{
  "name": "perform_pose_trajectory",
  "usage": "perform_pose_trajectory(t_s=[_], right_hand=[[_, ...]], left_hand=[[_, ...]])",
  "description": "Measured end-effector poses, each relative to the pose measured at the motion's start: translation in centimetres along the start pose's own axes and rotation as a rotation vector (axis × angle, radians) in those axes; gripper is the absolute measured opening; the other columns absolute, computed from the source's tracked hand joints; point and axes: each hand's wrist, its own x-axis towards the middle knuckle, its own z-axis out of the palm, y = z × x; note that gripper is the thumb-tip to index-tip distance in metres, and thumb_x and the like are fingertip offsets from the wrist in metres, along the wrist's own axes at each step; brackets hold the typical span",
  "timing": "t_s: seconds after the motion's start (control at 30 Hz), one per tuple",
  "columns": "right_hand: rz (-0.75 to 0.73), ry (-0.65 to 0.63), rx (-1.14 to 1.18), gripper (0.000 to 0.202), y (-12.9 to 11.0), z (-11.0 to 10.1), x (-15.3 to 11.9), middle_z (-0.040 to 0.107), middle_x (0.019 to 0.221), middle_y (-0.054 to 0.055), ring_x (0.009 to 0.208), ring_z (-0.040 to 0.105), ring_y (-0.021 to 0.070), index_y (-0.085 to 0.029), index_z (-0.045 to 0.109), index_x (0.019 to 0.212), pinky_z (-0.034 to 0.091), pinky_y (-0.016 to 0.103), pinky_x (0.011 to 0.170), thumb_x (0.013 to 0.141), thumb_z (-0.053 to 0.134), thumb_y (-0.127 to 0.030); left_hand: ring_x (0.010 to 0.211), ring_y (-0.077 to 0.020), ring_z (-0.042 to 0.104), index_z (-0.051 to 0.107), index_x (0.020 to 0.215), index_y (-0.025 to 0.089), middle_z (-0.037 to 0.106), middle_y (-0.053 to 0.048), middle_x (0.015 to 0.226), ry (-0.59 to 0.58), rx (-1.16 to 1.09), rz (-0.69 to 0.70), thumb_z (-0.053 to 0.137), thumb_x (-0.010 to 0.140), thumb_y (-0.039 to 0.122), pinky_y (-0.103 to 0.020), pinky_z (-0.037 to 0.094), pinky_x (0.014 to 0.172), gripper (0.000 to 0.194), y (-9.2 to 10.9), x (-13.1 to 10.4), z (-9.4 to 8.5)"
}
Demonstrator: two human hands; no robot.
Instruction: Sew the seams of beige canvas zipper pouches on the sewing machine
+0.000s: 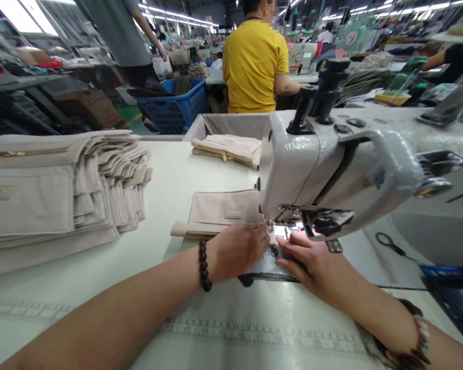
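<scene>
A beige fabric panel (212, 205) with a small sewn label and a zipper strip along its near edge lies flat, running under the head of the sewing machine (289, 159). My left hand (241, 249) has its fingers bent together on the panel's near edge beside the presser foot (270, 226). Across the needle area, my right hand (306, 254) rests on the machine bed, fingers stretched and thumb apart. Its fingertips come close to the fabric's end; whether they touch it is hard to see. The machine head hides the panel's far right part.
A thick stack of similar beige panels (31, 200) lies at the left. Zippered pieces (227, 149) lie behind the machine. Small thread snips (389, 244) are at the right. A printed ruler (247, 331) runs along the table front. A person in yellow (252, 67) sits ahead, near a blue crate (173, 110).
</scene>
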Motion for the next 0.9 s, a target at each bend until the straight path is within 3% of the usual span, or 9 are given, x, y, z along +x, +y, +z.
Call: perform_pose_trajectory(t_s=[0.47,0.63,0.7,0.77,0.83,0.9], right_hand=[[0.027,0.058,-0.043,0.024,-0.2,0.6,0.0,0.059,0.094,0.008,0.076,0.057,0.0175,-0.016,0.056,0.101,0.046,0.029,0.064,0.086,0.04,-0.027],[-0.04,0.236,-0.113,0.022,-0.1,0.6,-0.5,0.061,0.089,0.008,0.073,0.058,0.0202,-0.018,0.053,0.099,0.047,0.032,0.059,0.087,0.036,-0.026],[-0.07,0.307,-0.112,0.018,0.2,0.4,-0.8,0.062,0.077,0.006,0.065,0.058,0.0181,-0.018,0.053,0.091,0.046,0.029,0.055,0.086,0.036,-0.025],[-0.093,0.359,-0.102,0.015,0.6,0.3,-0.9,0.061,0.069,0.003,0.06,0.058,0.0156,-0.019,0.052,0.087,0.045,0.027,0.053,0.086,0.038,-0.024],[-0.125,0.398,-0.099,0.013,1.0,0.2,-0.9,0.062,0.069,0.002,0.059,0.059,0.0142,-0.019,0.051,0.087,0.046,0.025,0.054,0.086,0.038,-0.022],[-0.14,0.412,-0.102,0.013,1.2,0.3,-0.7,0.063,0.071,0.002,0.059,0.059,0.0139,-0.02,0.051,0.086,0.046,0.025,0.055,0.085,0.038,-0.021]], left_hand=[[0.099,-0.0164,0.054,0.058,0.102,0.005,0.062,-0.008,0.104,0.016,0.04,-0.071,0.043,0.084,0.012,-0.024,0.039,0.09,0.024,0.3,0.1,0.1],[0.093,-0.0191,0.057,0.056,0.103,0.005,0.061,-0.011,0.102,-0.042,0.036,-0.237,0.046,0.082,0.009,-0.028,0.047,0.078,0.024,0.8,-0.3,0.1],[0.077,-0.0183,0.061,0.06,0.09,0.01,0.065,-0.008,0.086,-0.117,-0.007,-0.253,0.049,0.08,0.008,-0.027,0.05,0.064,0.015,0.1,-1.1,-0.9],[0.059,-0.0153,0.06,0.06,0.074,0.016,0.064,-0.002,0.067,-0.159,-0.048,-0.262,0.049,0.08,0.009,-0.024,0.049,0.052,0.014,-1.5,-2.4,-3.1],[0.062,-0.0155,0.062,0.059,0.074,0.016,0.064,-0.001,0.068,-0.137,-0.031,-0.335,0.049,0.079,0.006,-0.025,0.051,0.056,0.014,-3.6,-3.8,-6.3],[0.076,-0.015,0.063,0.059,0.089,0.014,0.066,-0.003,0.082,0.026,0.007,-0.459,0.045,0.08,0.004,-0.026,0.051,0.07,0.019,-6.1,-4.4,-9.3]])
